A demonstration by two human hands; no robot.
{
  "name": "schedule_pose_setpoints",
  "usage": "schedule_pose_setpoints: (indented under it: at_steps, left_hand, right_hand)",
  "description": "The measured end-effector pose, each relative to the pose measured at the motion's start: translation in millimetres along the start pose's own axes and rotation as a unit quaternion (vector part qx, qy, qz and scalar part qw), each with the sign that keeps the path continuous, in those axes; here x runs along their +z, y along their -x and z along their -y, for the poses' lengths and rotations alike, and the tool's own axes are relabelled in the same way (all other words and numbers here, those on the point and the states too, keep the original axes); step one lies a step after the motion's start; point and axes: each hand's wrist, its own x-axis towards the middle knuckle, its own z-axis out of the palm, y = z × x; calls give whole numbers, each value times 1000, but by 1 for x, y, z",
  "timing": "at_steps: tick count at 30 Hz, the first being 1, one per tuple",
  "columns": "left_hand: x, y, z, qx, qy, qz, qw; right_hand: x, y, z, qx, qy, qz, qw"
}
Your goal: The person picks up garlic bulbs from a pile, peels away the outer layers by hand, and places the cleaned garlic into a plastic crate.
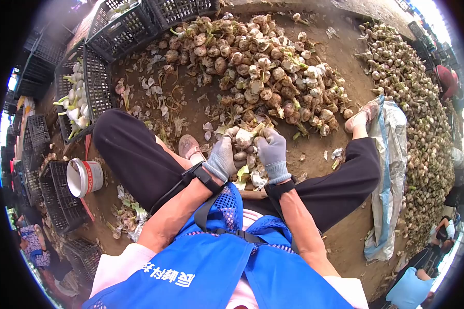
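Observation:
Both my hands wear grey gloves and meet in front of my lap. Between them is a whitish garlic bulb with its stem pointing to the right. My left hand is closed on the bulb's left side. The fingers of my right hand are closed at its stem end; exactly what they pinch is partly hidden. Just beyond my hands lies a large heap of garlic, many bulbs still brown with dry skins and roots. Peeled skins and leaf scraps lie below my hands.
At the left, a black crate stands near white garlic with green stems. A white bucket sits beside my left knee. A woven plastic sack lies at the right, before a long garlic pile. Other people sit at both edges.

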Motion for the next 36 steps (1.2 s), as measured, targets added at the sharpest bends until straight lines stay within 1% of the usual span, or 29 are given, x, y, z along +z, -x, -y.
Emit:
schedule_pose_setpoints:
  at_steps: [1, 3, 5, 6, 7, 8, 9, 10, 11, 13, 14, 15, 16, 17, 18, 20, 21, 23, 24, 25, 27, 28, 30, 31, 32, 33, 34, 35, 36]
  left_hand:
    - [1, -1, -1, 1, 1, 2, 1000]
    - [0, -1, 0, -17, 43, 6, 999]
    - [4, -2, -3, -29, 27, 5, 999]
    - [6, -1, -5, -37, 12, 3, 999]
    - [7, -1, -7, -44, -2, 0, 999]
    - [6, 0, -7, -42, 0, -1, 999]
    - [6, 1, -6, -23, -40, -9, 999]
    - [9, 3, -6, -5, -81, -16, 997]
    - [13, 5, -4, -6, -83, -13, 996]
    - [19, 14, -1, 110, -266, -48, 956]
    - [10, 12, -3, 116, -354, -54, 927]
    - [6, 3, -1, 176, -426, -60, 885]
    - [9, -2, -1, 234, -494, -76, 834]
    - [8, 0, 0, 294, -561, -49, 772]
    - [8, 2, 2, 294, -562, -50, 772]
    - [15, 7, 5, 487, -499, -8, 717]
    - [13, 6, 5, 486, -500, -9, 717]
    - [10, 3, 1, 420, -405, 44, 811]
    - [10, 4, 0, 406, -403, 46, 819]
    - [9, 4, -1, 405, -403, 47, 819]
    - [7, 2, -1, 465, -498, 27, 732]
    - [11, 4, -1, 463, -498, 28, 733]
    - [18, 9, -1, 413, -459, -10, 786]
    - [12, 7, -2, 412, -459, -12, 787]
    - [1, 3, -5, 236, -245, 46, 939]
    - [-5, 0, -6, 39, -4, 102, 994]
    - [-1, -2, -3, 3, 11, 48, 999]
    - [1, -1, -5, 4, 11, 49, 999]
    - [2, 1, -6, -21, 43, 97, 994]
  right_hand:
    - [3, -1, -1, -96, 77, -40, 992]
    - [4, -2, -1, -101, 97, -49, 989]
    - [3, -4, 6, -163, 160, -70, 971]
    - [-5, -4, 12, 10, 48, -2, 999]
    - [-15, -3, 26, 183, -66, 68, 979]
    - [-19, -2, 16, 174, -287, 105, 936]
    - [-21, 3, 20, 174, -287, 105, 936]
    - [-24, 8, 35, 196, -311, 109, 924]
    - [-27, 11, 43, 217, -335, 111, 910]
    - [-24, 11, 31, 208, -334, 96, 914]
    - [-22, 10, 23, 219, -374, 80, 898]
    - [-22, 9, 17, 228, -413, 65, 879]
    - [-26, 9, 18, 207, -384, 93, 895]
    - [-26, 8, 19, 206, -385, 93, 895]
    - [-26, 6, 22, 199, -372, 88, 902]
    - [-22, 4, 21, 189, -362, 97, 907]
    - [-19, 2, 22, 190, -363, 97, 907]
    - [-15, -1, 33, 185, -331, 89, 921]
    - [-17, 2, 41, 198, -320, 86, 922]
    - [-19, 3, 43, 198, -320, 85, 922]
    - [-24, 4, 43, 215, -367, 93, 900]
    - [-23, 5, 39, 217, -367, 91, 900]
    - [-20, 6, 27, 185, -362, 72, 911]
    - [-18, 7, 24, 187, -363, 72, 910]
    - [-16, 7, 23, 170, -368, 67, 911]
    - [-16, 7, 23, 151, -374, 62, 913]
    - [-19, 6, 30, 185, -402, 74, 894]
    - [-15, 5, 19, 184, -401, 75, 894]
    - [-9, 4, -1, 81, -320, 44, 943]
